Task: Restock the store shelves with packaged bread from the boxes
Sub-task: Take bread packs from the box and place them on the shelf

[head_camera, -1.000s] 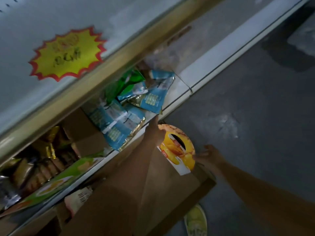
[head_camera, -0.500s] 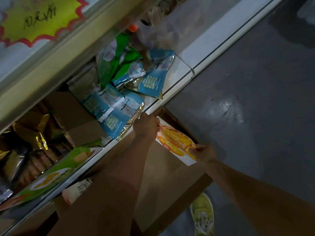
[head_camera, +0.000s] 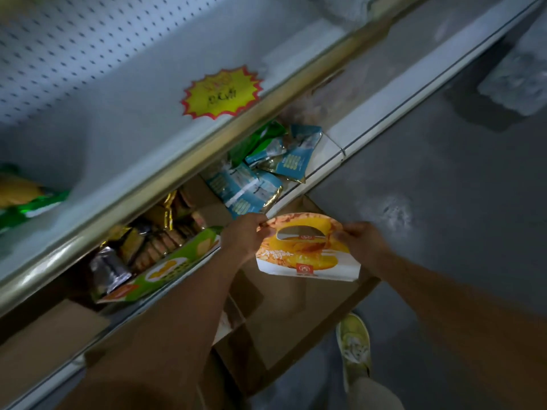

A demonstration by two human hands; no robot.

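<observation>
Pinching the bread package [head_camera: 307,253] by its ends, left hand [head_camera: 244,236] and right hand [head_camera: 362,242] fingers above the cardboard box [head_camera: 296,315].

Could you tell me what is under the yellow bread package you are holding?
An open cardboard box on the floor lies below the yellow bread package; both hands grip it. The box's contents are hidden.

Handwriting on the yellow starburst sign [head_camera: 222,93] blurred, green-and-yellow pack [head_camera: 26,199] cut off at left edge, cardboard box [head_camera: 296,318] interior hidden by forearms
</observation>
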